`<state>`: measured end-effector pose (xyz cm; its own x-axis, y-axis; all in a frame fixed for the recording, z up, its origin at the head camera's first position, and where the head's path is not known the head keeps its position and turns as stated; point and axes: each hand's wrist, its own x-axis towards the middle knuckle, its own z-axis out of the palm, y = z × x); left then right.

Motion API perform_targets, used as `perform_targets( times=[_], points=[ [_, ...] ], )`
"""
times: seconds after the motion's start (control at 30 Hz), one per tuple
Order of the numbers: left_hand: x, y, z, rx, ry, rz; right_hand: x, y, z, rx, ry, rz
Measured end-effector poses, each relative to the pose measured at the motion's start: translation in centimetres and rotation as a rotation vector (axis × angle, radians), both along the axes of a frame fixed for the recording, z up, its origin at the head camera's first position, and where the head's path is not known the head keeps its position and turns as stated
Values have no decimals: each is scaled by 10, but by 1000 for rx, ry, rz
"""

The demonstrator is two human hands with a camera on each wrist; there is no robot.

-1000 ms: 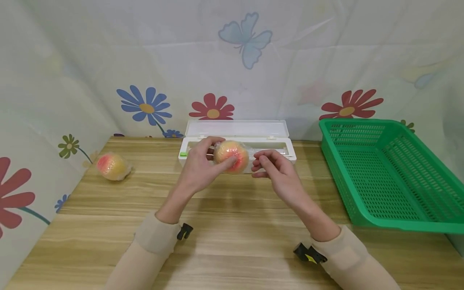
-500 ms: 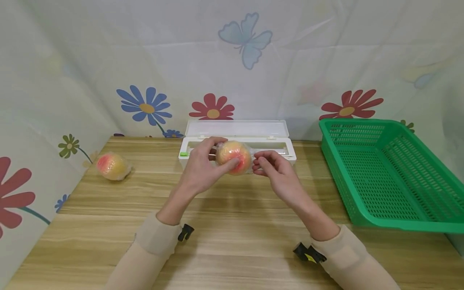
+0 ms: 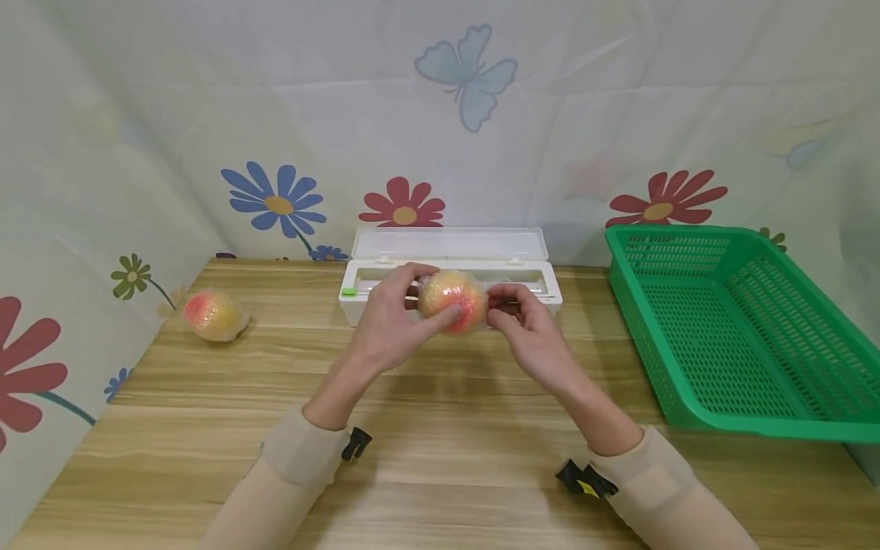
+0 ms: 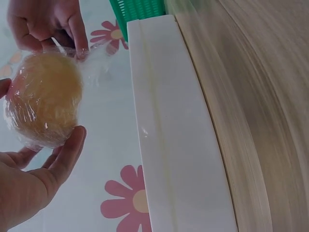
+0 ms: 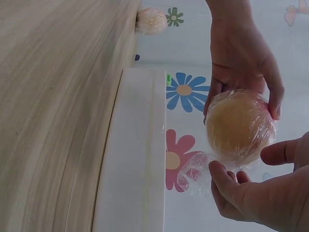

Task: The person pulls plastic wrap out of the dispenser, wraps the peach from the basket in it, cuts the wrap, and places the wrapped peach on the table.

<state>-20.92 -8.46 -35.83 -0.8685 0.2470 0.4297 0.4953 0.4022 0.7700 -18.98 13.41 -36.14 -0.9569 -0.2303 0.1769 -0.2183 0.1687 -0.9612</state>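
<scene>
A yellow-and-red peach (image 3: 450, 298) in clear cling film is held up in front of the white dispenser box. My left hand (image 3: 392, 325) grips it from the left, thumb across its near face. On its other side my right hand (image 3: 535, 332) pinches the film close against the fruit. A loose, crumpled tail of cling film (image 5: 193, 176) sticks out past the right fingers in the right wrist view. From the left wrist view the wrapped peach (image 4: 50, 96) hangs between both hands, above table level. The far side of the fruit is hidden.
The white cling film dispenser (image 3: 450, 243) stands at the table's back edge, lid raised, a roll partly visible inside. Another wrapped peach (image 3: 215, 315) lies at the left. A green plastic basket (image 3: 742, 422) stands at the right. A flowered curtain (image 3: 309, 114) hangs behind.
My left hand has shifted slightly right with the peach, closer to my right hand. The right fingers have gone from the film's end to the fruit's side.
</scene>
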Motion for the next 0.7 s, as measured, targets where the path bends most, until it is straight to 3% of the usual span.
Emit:
perform_targets(
  times=[0.4,0.7],
  points=[
    [2,6,-2,-23,21,-2,-1,-2,-1,19,-11,-17],
    [3,8,-4,-27,9,7,1,-1,-1,26,-4,30]
  ],
)
